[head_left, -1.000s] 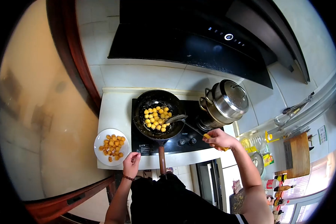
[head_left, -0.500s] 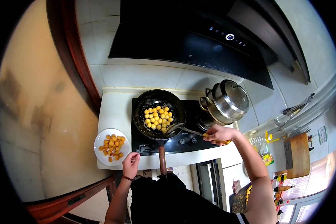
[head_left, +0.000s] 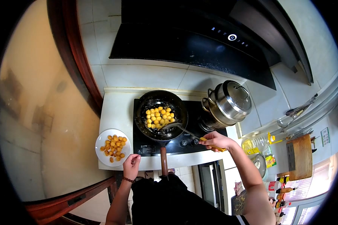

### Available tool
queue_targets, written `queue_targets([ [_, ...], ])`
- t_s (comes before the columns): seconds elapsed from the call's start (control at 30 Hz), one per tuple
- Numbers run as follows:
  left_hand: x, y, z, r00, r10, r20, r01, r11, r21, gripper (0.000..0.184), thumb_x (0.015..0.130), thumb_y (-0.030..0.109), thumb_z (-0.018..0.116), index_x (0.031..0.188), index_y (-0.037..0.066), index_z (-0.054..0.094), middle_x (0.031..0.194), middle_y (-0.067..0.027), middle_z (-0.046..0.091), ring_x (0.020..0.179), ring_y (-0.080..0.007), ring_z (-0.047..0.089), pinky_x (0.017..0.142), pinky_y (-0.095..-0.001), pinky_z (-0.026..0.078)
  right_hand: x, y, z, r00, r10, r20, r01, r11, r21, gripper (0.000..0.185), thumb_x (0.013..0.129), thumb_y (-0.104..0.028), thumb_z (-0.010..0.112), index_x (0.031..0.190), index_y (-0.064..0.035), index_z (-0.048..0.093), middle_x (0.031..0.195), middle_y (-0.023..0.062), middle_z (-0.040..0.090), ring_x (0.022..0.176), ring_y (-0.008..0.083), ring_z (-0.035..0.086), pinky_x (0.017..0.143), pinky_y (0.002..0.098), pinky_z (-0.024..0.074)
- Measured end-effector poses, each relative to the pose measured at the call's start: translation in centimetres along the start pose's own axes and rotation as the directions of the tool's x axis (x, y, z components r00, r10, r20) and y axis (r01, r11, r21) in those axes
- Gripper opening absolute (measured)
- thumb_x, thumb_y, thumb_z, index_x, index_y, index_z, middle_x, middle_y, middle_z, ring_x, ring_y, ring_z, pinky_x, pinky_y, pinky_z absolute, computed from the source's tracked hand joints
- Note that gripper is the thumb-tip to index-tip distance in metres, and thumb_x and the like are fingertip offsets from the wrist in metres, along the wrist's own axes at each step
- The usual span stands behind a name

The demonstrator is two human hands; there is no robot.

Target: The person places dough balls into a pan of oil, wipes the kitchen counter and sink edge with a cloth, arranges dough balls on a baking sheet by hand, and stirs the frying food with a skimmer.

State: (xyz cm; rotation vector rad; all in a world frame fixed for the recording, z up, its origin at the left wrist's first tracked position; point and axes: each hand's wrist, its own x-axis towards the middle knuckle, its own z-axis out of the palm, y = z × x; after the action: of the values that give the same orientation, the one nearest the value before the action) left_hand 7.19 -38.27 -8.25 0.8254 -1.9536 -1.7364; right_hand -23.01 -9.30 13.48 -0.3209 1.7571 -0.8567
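My right hand (head_left: 216, 141) is closed around the yellow handle of a metal spatula (head_left: 191, 133). Its head dips into a black wok (head_left: 142, 103) at the near right side, against several round yellow balls (head_left: 159, 117) cooking in bubbling oil. My left hand (head_left: 132, 163) is closed, fingers curled together, at the counter's front edge; I see nothing in it. It is between the wok's brown handle (head_left: 163, 161) and a white plate (head_left: 102, 137), which bears several browner fried balls (head_left: 114, 144).
The wok sits on a black cooktop (head_left: 148, 150). Behind my right hand stands a lidded steel steamer pot (head_left: 229, 103). A range hood (head_left: 187, 41) hangs over the back. At right are an oil bottle (head_left: 256, 144), a cutting board (head_left: 301, 157) and several condiment bottles (head_left: 285, 190).
My right hand has shifted slightly down and left, and the spatula head has moved left along the balls. The balls have bunched closer together. My left hand stays in place.
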Motion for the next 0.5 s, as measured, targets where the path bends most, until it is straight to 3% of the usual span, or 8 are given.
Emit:
queue_targets([
  [0.13, 0.1, -0.9, 0.2, 1.0, -0.003, 0.001, 0.003, 0.999, -0.051, 0.016, 0.1, 0.017, 0.07, 0.104, 0.002, 0.07, 0.085, -0.0007, 0.069, 0.075, -0.0066, 0.061, 0.07, -0.0235, 0.05, -0.3, -1.8, -1.1, 0.996, -0.093, -0.002, 0.093, 0.995, 0.022, 0.023, 0.099, -0.018, 0.067, 0.112, 0.0012, 0.067, 0.066, -0.0017, 0.056, 0.044, 0.0072, 0.049, 0.039, 0.0233, 0.0372],
  [0.3, 0.2, -0.3, 1.2, 0.999, 0.013, 0.041, -0.01, 0.998, -0.065, 0.017, 0.099, 0.017, 0.071, 0.105, 0.001, 0.07, 0.087, -0.0022, 0.07, 0.079, -0.0077, 0.064, 0.072, -0.0241, 0.052, 3.3, -6.6, 0.1, 0.955, -0.28, -0.099, 0.204, 0.86, -0.467, 0.025, 0.097, -0.015, 0.068, 0.108, 0.007, 0.063, 0.057, 0.0021, 0.056, 0.042, 0.013, 0.056, 0.039, 0.0302, 0.044],
  [0.5, 0.3, 2.0, 1.7, 0.999, 0.03, 0.036, -0.028, 0.998, -0.052, 0.018, 0.098, 0.017, 0.072, 0.106, 0.001, 0.07, 0.091, -0.0044, 0.072, 0.08, -0.0096, 0.066, 0.072, -0.0257, 0.054, 10.1, -8.1, -1.5, 0.962, -0.271, 0.027, 0.244, 0.812, -0.531, 0.027, 0.097, -0.017, 0.069, 0.112, 0.0039, 0.067, 0.059, 0.0033, 0.056, 0.044, 0.0145, 0.058, 0.044, 0.0312, 0.0478],
])
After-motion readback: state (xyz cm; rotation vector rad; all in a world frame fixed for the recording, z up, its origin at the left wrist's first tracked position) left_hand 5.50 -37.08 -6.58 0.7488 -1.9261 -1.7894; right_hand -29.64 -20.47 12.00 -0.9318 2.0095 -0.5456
